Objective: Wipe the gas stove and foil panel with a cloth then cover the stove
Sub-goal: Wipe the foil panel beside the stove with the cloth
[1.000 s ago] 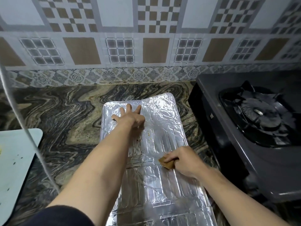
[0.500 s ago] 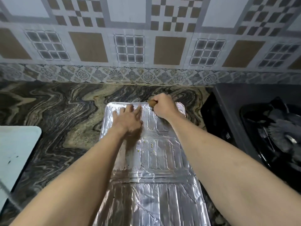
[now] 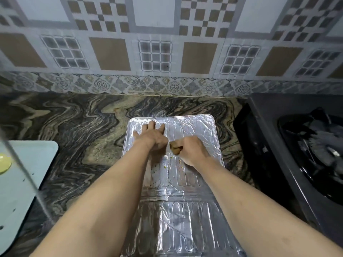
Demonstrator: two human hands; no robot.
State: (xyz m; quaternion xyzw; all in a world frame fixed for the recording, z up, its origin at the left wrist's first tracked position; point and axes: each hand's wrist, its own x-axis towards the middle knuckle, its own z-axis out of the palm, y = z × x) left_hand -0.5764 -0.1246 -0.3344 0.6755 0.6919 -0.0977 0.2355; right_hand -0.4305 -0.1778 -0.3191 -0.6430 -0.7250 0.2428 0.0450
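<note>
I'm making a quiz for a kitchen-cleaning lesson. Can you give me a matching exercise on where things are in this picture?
Column 1
1. left hand
2. cloth
3. gas stove
4. yellow crumbs

Column 2
A. at the right edge of the counter
B. flat on the foil panel, fingers spread
C. scattered on the foil just below the right hand
D. gripped in the right hand

Pairs: 1-B, 2-D, 3-A, 4-C
</note>
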